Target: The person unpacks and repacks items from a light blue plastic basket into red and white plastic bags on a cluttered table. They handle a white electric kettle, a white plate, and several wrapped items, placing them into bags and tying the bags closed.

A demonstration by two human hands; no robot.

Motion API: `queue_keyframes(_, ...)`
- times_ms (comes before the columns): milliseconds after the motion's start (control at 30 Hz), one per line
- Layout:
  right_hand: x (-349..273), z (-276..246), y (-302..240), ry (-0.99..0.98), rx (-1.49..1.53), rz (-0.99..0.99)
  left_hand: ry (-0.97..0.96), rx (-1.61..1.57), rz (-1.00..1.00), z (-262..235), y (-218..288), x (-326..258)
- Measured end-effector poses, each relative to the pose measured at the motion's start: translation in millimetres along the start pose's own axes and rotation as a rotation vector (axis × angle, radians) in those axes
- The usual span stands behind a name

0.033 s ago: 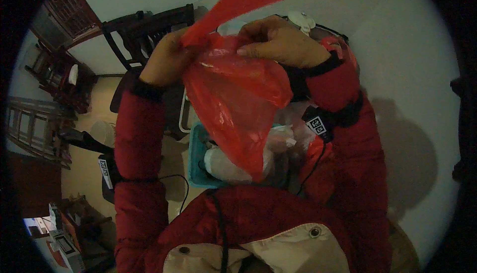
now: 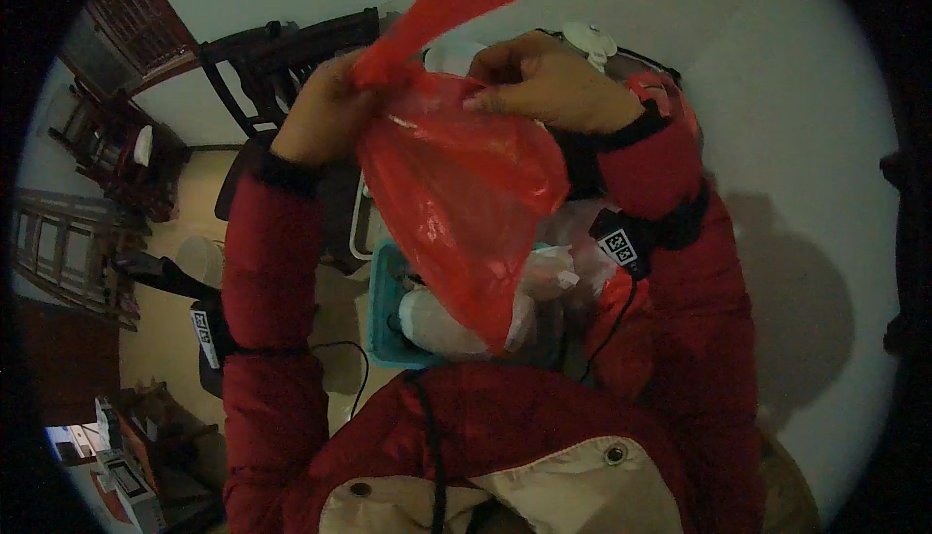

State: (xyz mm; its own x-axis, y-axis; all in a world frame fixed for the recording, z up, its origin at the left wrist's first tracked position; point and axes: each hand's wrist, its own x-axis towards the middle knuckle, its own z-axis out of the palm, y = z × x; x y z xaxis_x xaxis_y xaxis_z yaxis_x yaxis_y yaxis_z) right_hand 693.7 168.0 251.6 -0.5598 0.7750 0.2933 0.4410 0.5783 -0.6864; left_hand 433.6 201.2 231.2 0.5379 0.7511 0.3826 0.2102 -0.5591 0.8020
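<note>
Jacket fabric (image 2: 388, 437), dark red with cream panels, spreads along the lower edge. Each sleeve carries a black strap with a patterned tag, the left tag (image 2: 205, 338) and the right tag (image 2: 619, 247). Beyond them, both hands hold up a thin red plastic bag (image 2: 451, 199). The left hand (image 2: 325, 112) has its grip closed around gathered plastic, a red flap (image 2: 476, 0) rising from it toward the upper right. The right hand (image 2: 553, 85) bends its fingers toward the thumb, its grip nearly closed on the bag's upper edge. The bag hangs between them, tapering down in front of a teal basket (image 2: 378, 316) that contains a pale bundle (image 2: 437, 325). Farther off stand a dark chair (image 2: 238, 78) and a pale wall (image 2: 806, 136).
</note>
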Motion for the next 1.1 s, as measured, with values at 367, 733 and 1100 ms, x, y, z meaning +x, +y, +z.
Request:
queue_keyframes(367, -21.8, -10.3, 0.9, 0.183, 0.18, 0.101, 0.19, 0.039, 0.097, -11.2, 4.2, 37.4)
queue_keyframes(733, -77.3, -73.0, -30.2, 0.477, 0.187, 0.222, 0.178, -0.201, 0.114, 16.8, 65.1, 79.1)
queue_keyframes(1100, -179.2, -132.1, -70.2, 0.661, 0.342, 0.286, 0.06, -0.134, 0.1, 27.1, 104.9, 54.1)
